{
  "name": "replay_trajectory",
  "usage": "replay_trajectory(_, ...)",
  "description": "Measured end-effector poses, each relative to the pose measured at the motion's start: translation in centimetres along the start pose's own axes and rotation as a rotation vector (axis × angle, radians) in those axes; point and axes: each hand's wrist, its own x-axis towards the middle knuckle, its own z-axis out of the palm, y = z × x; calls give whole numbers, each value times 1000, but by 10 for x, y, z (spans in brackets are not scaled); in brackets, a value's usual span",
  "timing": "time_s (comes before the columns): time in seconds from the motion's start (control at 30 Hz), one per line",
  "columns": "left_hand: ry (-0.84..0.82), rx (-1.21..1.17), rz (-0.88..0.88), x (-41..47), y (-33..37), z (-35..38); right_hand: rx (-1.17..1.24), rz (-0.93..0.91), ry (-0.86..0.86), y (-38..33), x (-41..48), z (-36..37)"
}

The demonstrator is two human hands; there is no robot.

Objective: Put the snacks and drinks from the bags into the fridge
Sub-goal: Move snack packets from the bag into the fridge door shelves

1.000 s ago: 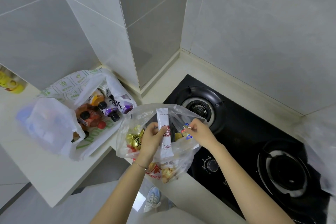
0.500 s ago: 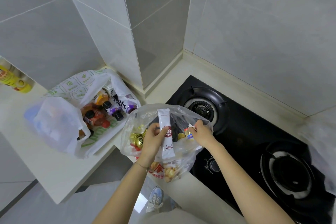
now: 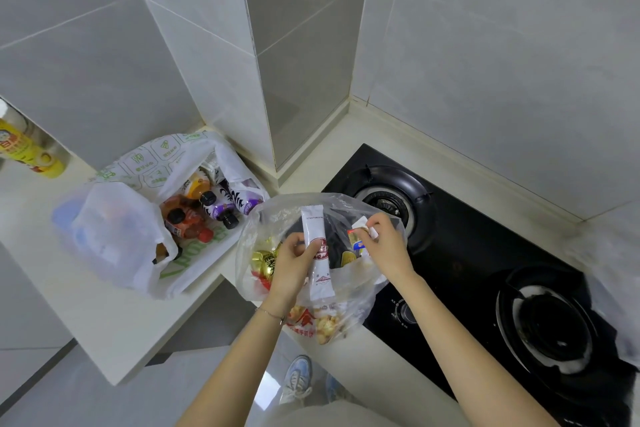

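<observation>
At the front edge of the surface, head view: clear bag of snacks, beside the hob, its mouth open.
Left hand: clamped on a long white sachet, thumb across its middle, standing up out of the bag.
Right hand: fingertips pinching a small wrapped snack over the bag's mouth.
Drinks: bottles lying in the white bag near the surface's back corner.
Fridge: not in view.
Handling: the sachet and wrapped snacks look light, thin and crushable, so a mid-body pinch should do. The film probably slips. The bottles are likely heavier and are best gripped round the body.
</observation>
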Motion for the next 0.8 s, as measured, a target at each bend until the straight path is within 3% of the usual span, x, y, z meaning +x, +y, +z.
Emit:
replay_trajectory(0.27, -12, 18, 59, 5, 12, -7, 362, 28, -53, -23, -8, 5)
replay_trajectory(0.6, -17, -15, 75, -12, 22, -29, 473, 48, -79, -53, -39, 4)
replay_trajectory(0.8, 101, -29, 113, -55, 17, -38, 527, 52, -67, -50, -64, 5)
